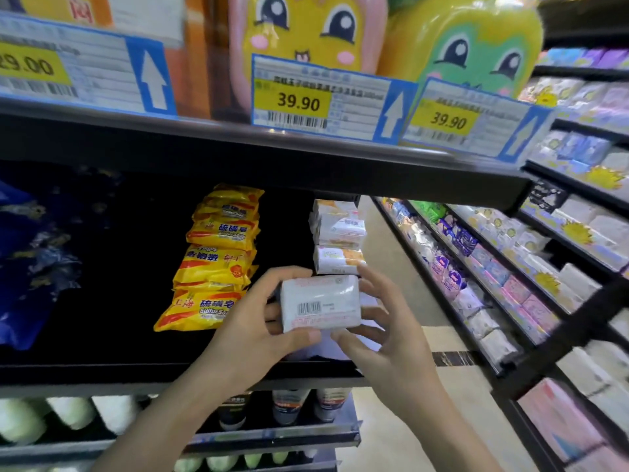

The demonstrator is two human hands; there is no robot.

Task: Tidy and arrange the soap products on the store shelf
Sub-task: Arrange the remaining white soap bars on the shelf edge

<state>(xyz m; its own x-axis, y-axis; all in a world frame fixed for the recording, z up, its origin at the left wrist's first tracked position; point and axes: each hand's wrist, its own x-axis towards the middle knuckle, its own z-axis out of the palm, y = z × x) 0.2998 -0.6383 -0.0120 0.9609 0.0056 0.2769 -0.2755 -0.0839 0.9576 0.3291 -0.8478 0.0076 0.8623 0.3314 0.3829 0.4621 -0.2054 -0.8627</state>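
Head view of a store shelf during tidying. A white soap bar (320, 303) is held in front of the middle shelf (170, 371), just below the white soap stack (338, 238) at the shelf's right end and not yet set down. The left hand (253, 330) grips its left end, thumb under the lower edge and fingers curled over the top; the right hand (384, 330) cups its right end, fingers loosely spread around the back and underside. The bar's long axis runs left to right, roughly parallel to the shelf edge, with the barcode face turned toward the camera (the printed side points away from the shelf). Progress, as judged: the yellow sulfur soap packs (218, 257) are piled but lean unevenly, one printed upside down; the white stack looks partly built. Placing this bar and squaring the yellow pile remain
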